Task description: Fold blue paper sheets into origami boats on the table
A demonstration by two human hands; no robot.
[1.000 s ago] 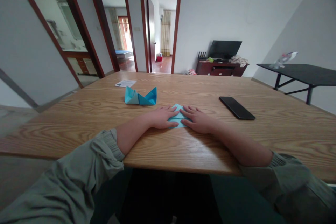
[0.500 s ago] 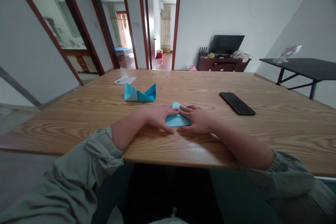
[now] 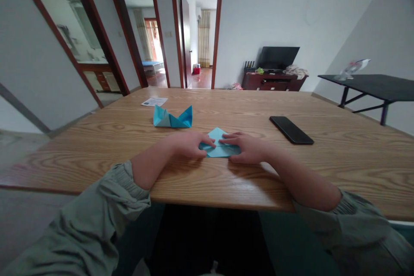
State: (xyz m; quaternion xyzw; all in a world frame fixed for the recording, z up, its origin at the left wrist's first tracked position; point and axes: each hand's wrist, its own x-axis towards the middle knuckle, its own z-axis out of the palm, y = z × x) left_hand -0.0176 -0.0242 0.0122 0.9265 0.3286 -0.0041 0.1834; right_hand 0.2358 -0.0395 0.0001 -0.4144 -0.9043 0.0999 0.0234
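A light blue sheet of folded paper [image 3: 220, 151] lies flat on the wooden table in front of me, its pointed end facing away. My left hand [image 3: 191, 144] rests on its left side, fingers stretched over the paper. On the right side, my right hand [image 3: 246, 147] lies with its fingers spread across the paper, the thumb near the lower edge. Both hands press from above rather than grip, and each covers a side corner of the paper. Beyond my left hand stands a blue folded paper shape [image 3: 173, 117] with two raised points.
A black phone [image 3: 291, 130] lies on the wooden table [image 3: 207, 185] to the right. A printed paper [image 3: 154, 101] is at the far left. Past the table are a TV cabinet [image 3: 273, 81] and, at the right, a black table [image 3: 381, 84].
My hands have moved apart, the left one leftward and the right one rightward, so more of the folded paper shows between them. The paper shape and phone have stayed in place.
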